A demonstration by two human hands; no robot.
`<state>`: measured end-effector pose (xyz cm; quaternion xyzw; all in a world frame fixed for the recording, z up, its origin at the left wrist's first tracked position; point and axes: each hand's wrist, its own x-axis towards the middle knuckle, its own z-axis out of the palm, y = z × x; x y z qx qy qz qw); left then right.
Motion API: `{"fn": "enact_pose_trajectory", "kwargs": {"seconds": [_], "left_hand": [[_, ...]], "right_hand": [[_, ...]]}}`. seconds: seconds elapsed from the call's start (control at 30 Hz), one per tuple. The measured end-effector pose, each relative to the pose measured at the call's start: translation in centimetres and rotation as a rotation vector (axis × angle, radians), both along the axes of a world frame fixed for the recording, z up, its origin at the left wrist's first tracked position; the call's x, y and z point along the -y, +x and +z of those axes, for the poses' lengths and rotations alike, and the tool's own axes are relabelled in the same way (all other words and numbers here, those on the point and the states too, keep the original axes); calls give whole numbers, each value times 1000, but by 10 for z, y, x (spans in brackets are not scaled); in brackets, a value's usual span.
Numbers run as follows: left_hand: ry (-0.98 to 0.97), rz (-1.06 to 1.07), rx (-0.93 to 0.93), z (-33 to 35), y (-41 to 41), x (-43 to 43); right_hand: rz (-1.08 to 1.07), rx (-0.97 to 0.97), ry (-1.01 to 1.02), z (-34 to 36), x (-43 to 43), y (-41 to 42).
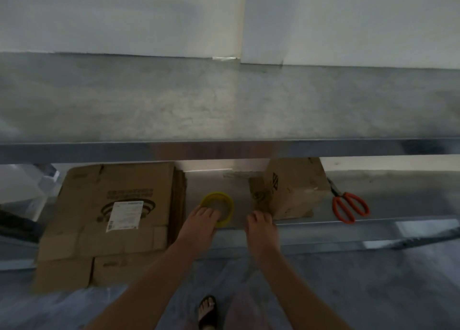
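- Yellow tape roll [225, 195] on the shelf [398, 192]: left grip [204, 221] curls its fingers over the near rim.
- Right grip [261, 226], loosely curled, holds nothing; cardboard box [296, 192] sits just beside it at 1 o'clock.

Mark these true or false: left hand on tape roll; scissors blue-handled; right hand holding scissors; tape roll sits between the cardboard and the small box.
1. The left hand is on the yellow tape roll. True: its fingers lie over the roll's near rim.
2. The scissors have blue handles. False: the handles are orange-red.
3. The right hand holds the scissors. False: it holds nothing and sits by the near corner of the small box. The scissors lie apart, on the far side of that box.
4. The tape roll lies between the flattened cardboard and the small box on the lower shelf. True.
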<state>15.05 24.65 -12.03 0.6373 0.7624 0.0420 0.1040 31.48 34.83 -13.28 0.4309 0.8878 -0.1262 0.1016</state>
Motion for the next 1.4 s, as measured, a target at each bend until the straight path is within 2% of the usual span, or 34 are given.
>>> {"fn": "enact_pose_trajectory", "kwargs": {"seconds": [0.07, 0.17, 0.23, 0.33, 0.43, 0.57, 0.67, 0.8, 0.9, 1.0, 1.1, 1.17, 1.27, 1.3, 1.4], "left_hand": [[-8, -10, -2, -1, -3, -2], [21, -27, 19, 0, -7, 5], [106, -25, 105, 9, -11, 14], [195, -46, 188, 28, -18, 22], [254, -66, 240, 50, -14, 24], [299, -24, 337, 78, 9, 25], [325, 3, 431, 95, 31, 22], [398, 165, 591, 125, 57, 8], [389, 274, 627, 147, 69, -11], [403, 251, 531, 169, 77, -29], [355, 242, 530, 183, 81, -42], [305, 234, 639, 188, 80, -46], [275, 238, 919, 187, 76, -40], [260, 262, 924, 185, 73, -39], [200, 322, 780, 179, 68, -39]], "right_hand": [[58, 40, 53, 5, -2, -1], [116, -17, 92, 13, -2, 0], [106, -92, 26, 19, 0, 1], [-29, -269, -106, 35, 0, 7], [-62, -383, -146, 63, -1, 20], [-28, -397, -117, 97, -12, 52], [-21, -483, -140, 122, -23, 77], [-28, -603, -197, 156, -41, 106], [-24, -614, -226, 179, -65, 123], [-33, -603, -225, 199, -89, 133], [-41, -648, -259, 207, -109, 141], [-87, -655, -310, 207, -120, 147], [-164, -673, -362, 207, -137, 159], [-174, -678, -367, 208, -143, 163], [-118, -596, -361, 208, -153, 167]]}}
